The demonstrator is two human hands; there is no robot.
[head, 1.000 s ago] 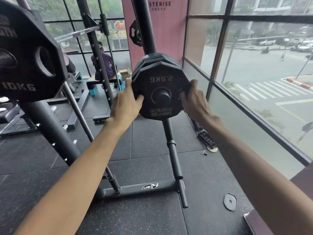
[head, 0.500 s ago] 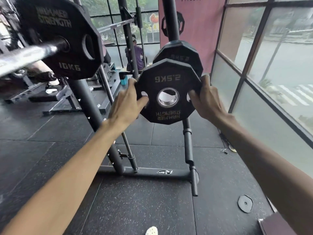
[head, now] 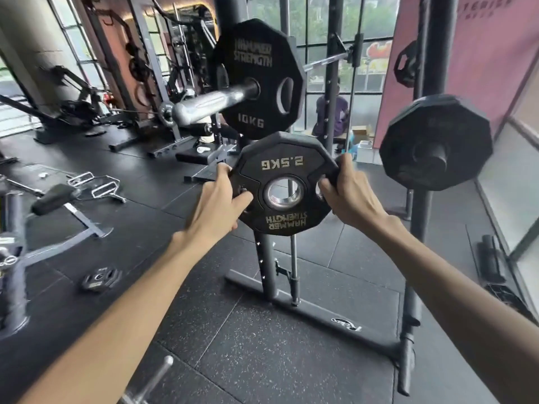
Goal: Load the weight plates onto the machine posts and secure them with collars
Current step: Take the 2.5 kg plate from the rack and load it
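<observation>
2.5kg plate (head: 283,166) shifted leftward, now just below 10kg plate (head: 256,62). Left grip (head: 217,205), right grip (head: 350,199) clamp its rim. Risk: bore misaligned with sleeve (head: 213,102), plate jams, slips.

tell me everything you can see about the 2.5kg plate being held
The 2.5 kg plate is black and many-sided with a rubbery-looking coating, gold lettering reading upside down, a metal-ringed centre hole and grip cutouts at the sides. It is held upright in the air, face toward the camera, on no post, below the 10 kg plate in the picture. The left hand grips its left edge and the right hand its right edge, thumbs on the face.
</observation>
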